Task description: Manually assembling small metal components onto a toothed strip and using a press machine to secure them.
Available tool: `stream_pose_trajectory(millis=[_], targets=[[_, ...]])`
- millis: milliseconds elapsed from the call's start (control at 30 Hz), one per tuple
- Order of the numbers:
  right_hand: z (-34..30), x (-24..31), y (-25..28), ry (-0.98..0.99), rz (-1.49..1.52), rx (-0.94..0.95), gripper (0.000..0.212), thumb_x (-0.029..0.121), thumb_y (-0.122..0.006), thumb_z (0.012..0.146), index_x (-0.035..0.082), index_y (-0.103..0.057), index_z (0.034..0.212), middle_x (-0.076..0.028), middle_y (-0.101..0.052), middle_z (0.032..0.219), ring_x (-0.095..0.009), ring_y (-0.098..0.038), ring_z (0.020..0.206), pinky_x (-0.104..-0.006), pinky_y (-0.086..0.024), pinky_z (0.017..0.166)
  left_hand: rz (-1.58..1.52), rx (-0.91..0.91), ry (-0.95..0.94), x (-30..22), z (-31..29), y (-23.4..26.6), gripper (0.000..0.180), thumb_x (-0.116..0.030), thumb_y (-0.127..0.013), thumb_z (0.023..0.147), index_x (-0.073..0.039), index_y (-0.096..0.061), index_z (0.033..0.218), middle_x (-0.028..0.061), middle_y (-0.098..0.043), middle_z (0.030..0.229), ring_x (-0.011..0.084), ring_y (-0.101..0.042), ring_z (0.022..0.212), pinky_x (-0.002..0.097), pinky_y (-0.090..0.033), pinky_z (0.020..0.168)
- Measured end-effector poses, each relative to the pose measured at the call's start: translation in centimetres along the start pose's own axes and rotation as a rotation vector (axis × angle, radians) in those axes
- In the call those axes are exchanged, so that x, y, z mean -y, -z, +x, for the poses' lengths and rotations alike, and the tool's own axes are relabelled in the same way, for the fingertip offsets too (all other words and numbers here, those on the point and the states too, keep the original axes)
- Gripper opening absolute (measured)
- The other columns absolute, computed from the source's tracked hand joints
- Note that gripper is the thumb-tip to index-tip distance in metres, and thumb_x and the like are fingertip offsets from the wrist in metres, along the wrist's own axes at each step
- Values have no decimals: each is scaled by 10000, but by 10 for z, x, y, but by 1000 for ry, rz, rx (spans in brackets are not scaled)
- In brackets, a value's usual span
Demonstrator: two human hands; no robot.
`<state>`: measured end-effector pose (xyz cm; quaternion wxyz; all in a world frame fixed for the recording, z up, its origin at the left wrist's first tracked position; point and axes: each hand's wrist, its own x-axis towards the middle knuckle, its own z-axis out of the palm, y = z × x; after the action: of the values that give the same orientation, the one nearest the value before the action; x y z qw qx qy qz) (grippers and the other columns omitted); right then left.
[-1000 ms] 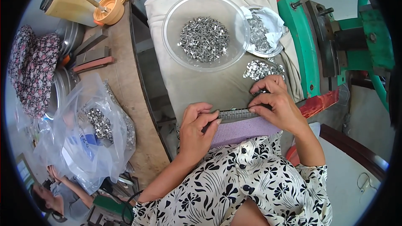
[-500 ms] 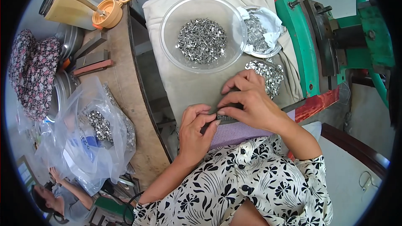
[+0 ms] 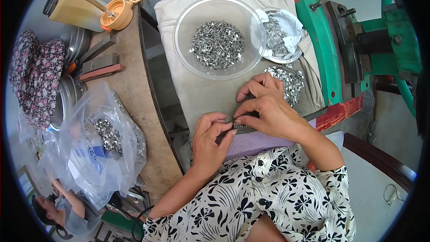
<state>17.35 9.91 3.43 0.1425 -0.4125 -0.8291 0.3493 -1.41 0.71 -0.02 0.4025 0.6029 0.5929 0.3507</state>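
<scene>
My left hand (image 3: 210, 136) and my right hand (image 3: 271, 110) meet at the near edge of the cloth-covered table. Thumb and fingers of each are bent together, and their tips almost touch. Something dark and tiny sits between them, too small to name. Under my right fingertips a short ridged metal strip (image 3: 242, 127) shows in part, with the rest covered by that hand. Beyond my right hand lies a heap of shiny flat metal pieces (image 3: 289, 83). A clear plastic bowl (image 3: 177, 47) of small metal pieces stands farther off.
A metal dish (image 3: 293, 57) with a white bag and thin metal parts stands beside the bowl. Green machinery (image 3: 320, 49) rises at the right. On the left wooden table (image 3: 143, 125) are a plastic bag (image 3: 85, 170) and an orange cup (image 3: 120, 14). Another person (image 3: 71, 210) works at lower left.
My hands stay at the same place, with only slight finger motion. The whole view has shifted a little. At lower left the other person's arm has moved slightly.
</scene>
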Motion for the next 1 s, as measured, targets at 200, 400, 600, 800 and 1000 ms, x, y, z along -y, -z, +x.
stream_pose_trajectory(millis=[200,400,600,800,1000], targets=[[-2,-11,16,-18,9,-35,113,142,-807,707,114,-752,801,-12,-600,982,-255,-493,1039,-391,-375,918,0,10,8,-2,-1,1,204,-5,-778,762,-1,-702,952,131,-597,1154,254,-623,1000,341,-506,877],[1,-11,25,13,15,81,120,129,-795,712,95,-725,803,-30,-592,893,-241,-566,913,-362,-447,814,11,28,-29,-7,-3,2,179,-11,-787,754,-7,-716,919,139,-590,1171,275,-600,1042,353,-495,897],[8,-14,29,154,-74,191,93,133,-749,733,107,-706,811,-37,-586,848,-234,-580,887,-364,-459,797,16,27,-44,-7,-1,2,152,-23,-781,749,-3,-720,887,145,-594,1172,301,-591,1026,371,-510,866],[12,-9,28,278,-257,333,63,152,-660,785,90,-660,772,-46,-571,849,-231,-570,899,-354,-452,805,58,32,-80,-8,0,-1,151,-20,-781,745,-11,-725,885,144,-593,1166,308,-587,1027,377,-503,859],[8,-24,32,225,-98,237,85,96,-652,824,61,-614,892,-94,-575,882,-268,-599,878,-385,-481,774,-32,86,8,-9,8,8,173,-7,-763,758,-19,-720,925,121,-611,1119,279,-606,979,352,-510,830]])
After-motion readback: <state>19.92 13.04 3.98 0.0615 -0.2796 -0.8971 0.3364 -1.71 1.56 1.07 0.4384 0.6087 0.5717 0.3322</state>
